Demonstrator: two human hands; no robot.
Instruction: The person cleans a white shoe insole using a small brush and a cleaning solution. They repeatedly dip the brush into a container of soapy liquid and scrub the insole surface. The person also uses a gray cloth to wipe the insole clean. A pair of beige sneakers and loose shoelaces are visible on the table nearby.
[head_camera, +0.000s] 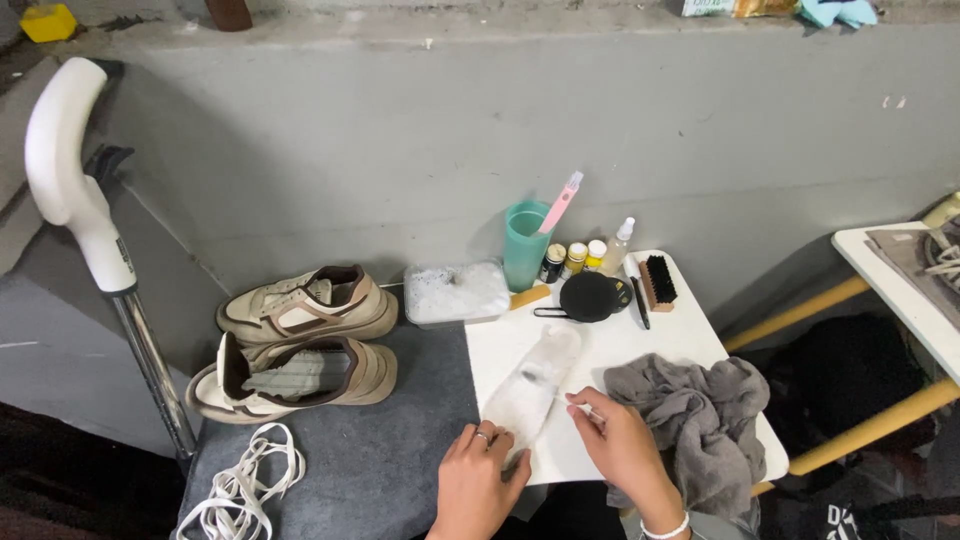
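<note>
white insole (533, 388) is lying lengthwise on the white board (640, 345), its near end under both hands. left hand (478, 482) is pressing its fingers flat onto the heel end; right hand (622, 443) is pinching a thin small tool, too small to identify, just beside it. grey cloth (705, 418) is sitting crumpled at the right. beige sneakers (300, 340) and loose laces (245, 485) are resting on the grey mat (390, 460).

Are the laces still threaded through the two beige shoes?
No, the white laces lie loose on the grey mat, in front of the shoes.
</note>
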